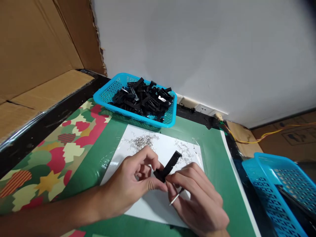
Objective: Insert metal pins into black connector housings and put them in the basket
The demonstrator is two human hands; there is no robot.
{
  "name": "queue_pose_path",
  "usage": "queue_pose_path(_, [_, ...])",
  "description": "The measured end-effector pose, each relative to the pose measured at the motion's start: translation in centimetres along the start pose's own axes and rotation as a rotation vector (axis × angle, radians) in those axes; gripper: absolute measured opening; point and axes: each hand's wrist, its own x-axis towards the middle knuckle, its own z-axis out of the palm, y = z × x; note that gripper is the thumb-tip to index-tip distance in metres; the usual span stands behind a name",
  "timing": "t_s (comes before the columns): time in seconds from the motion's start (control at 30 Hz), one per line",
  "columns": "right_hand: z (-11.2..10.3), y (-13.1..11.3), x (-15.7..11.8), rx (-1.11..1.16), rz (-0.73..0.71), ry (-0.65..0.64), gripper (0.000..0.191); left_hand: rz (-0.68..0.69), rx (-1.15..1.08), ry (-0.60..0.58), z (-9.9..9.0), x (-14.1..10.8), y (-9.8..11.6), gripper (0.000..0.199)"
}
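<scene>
Between my two hands a black plastic part [171, 163] is held at a slant above a white sheet [153, 204]. My left hand [138, 174] grips its lower end with thumb and fingers. My right hand [197, 194] pinches at the same end from the right, and a thin rod with a pale tip [175, 198] sticks out below its fingers. What the right fingertips press on is hidden. Behind the hands, a pile of small thin metal pieces [143, 141] lies on the sheet, and more are scattered [184, 149] to the right.
A blue basket [133, 118] full of black plastic parts stands at the back by the wall. Another blue basket [264, 184] with black pieces is at the right. Cardboard [37, 42] rises at the left. A plug with a yellow cable [261, 136] sits near the wall sockets [203, 108].
</scene>
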Motion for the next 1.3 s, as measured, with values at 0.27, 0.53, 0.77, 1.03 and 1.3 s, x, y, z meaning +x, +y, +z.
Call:
queue_pose_path(0.27, [-0.3,0.1,0.1,-0.027,-0.062,-0.019,0.028,0.046,0.057,-0.013,-0.3,-0.1,0.0,0.027])
queue_pose_path(0.53, [-1.0,0.5,-1.0,-0.078,-0.073,-0.077,0.032,0.056,0.12,0.023,-0.3,0.0,0.1,0.028])
queue_pose_path(0.77, [-1.2,0.1,-0.4,-0.066,-0.081,-0.106,0.028,0.032,0.081,-0.012,-0.4,0.1,0.2,0.025])
queue_pose_path(1.03, [-1.0,0.3,-0.3,0.034,-0.078,-0.108,0.031,-0.019,0.094,-0.048,-0.3,0.1,0.2,0.025])
queue_pose_path(1.3, [-0.8,0.4,-1.0,0.008,-0.073,-0.077,0.031,-0.034,0.054,-0.07,-0.2,0.3,0.8,0.027])
